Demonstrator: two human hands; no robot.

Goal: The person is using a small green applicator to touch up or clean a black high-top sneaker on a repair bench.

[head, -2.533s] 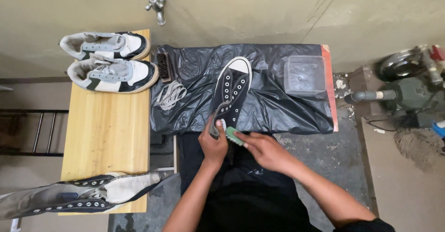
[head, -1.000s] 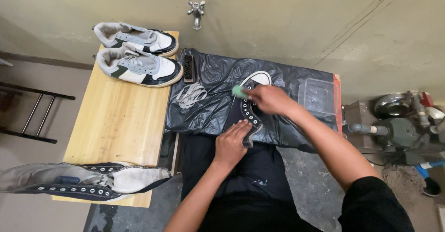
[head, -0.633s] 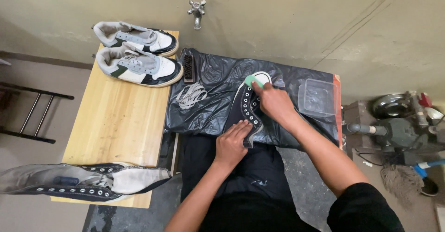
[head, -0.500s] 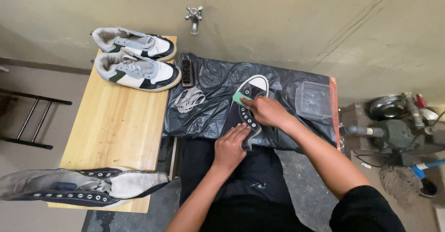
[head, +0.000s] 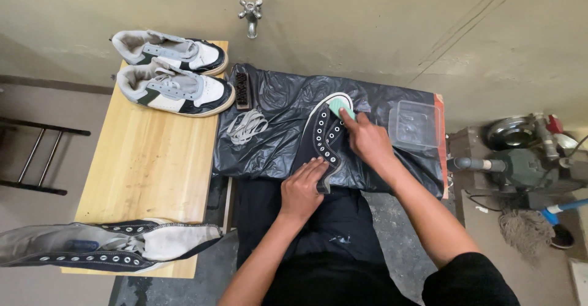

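Left hand (head: 301,188): laid flat, fingers together, pressing the heel end of the black shoe (head: 323,139) down at the near edge of the surface; it pins rather than grips.
Right hand (head: 366,139): closed on a small green sponge (head: 338,107), fingertips pushing it against the white toe cap.
Black shoe: lies unlaced, toe towards the wall, on the black plastic sheet (head: 275,134) in the middle of the surface, between the two hands.
Handling, shoe: judged light; the cloth upper looks soft and floppy and would fold under pressure, while the rubber toe and sole look stiff. The firmest hold appears to be the sole edge or heel.
Handling, sponge: judged soft and squashy, possibly wet and slippery; a pinch across its sides seems best.
Plastic sheet: crinkled and probably slick, so the shoe may slide unless pinned.
Laces (head: 246,125): loose pale bundle left of the shoe.
Brush (head: 242,90): beyond the laces, beside the white shoes (head: 170,72).
Clear tub (head: 414,125): right of the right hand.
Second black shoe (head: 104,253): opened flat, at the near left corner.
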